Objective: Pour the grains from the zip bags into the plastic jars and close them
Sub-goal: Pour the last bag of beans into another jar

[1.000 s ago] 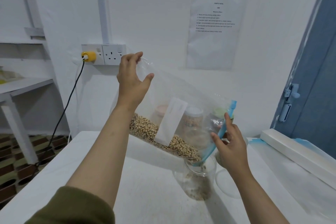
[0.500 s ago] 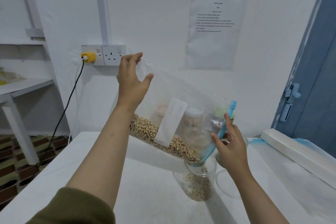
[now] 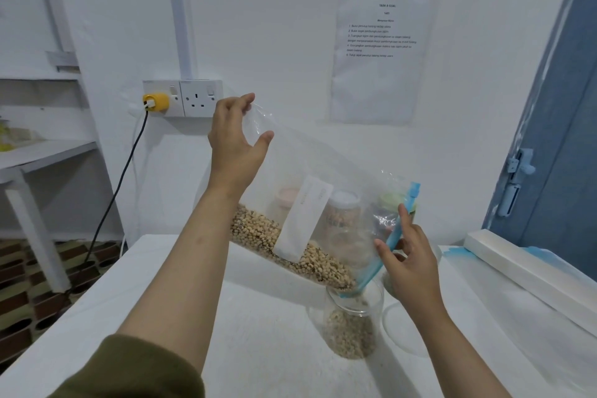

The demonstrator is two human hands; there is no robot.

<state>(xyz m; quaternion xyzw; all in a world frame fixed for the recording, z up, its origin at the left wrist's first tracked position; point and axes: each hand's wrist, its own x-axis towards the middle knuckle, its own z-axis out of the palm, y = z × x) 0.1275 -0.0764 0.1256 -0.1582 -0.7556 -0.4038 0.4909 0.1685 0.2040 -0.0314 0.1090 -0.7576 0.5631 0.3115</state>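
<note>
Presently: zip bag (image 3: 310,203) of pale beans, tilted above table centre, left hand (image 3: 234,145) pinching its raised far corner, right hand (image 3: 408,265) pinching the blue zip mouth over the part-filled clear jar (image 3: 350,328); risk judged: mouth slipping off the rim, scattering beans.

Clear zip bag (image 3: 323,178) with blue zipper strip (image 3: 399,236) and white label (image 3: 303,220) holds beige grains (image 3: 290,252) (dark-speckled). Yellow plug (image 3: 156,101) upper left; olive sleeve (image 3: 135,368) lower left.

Yellow plug (image 3: 156,101) in wall socket (image 3: 183,97); taped sheet (image 3: 381,52).
</note>
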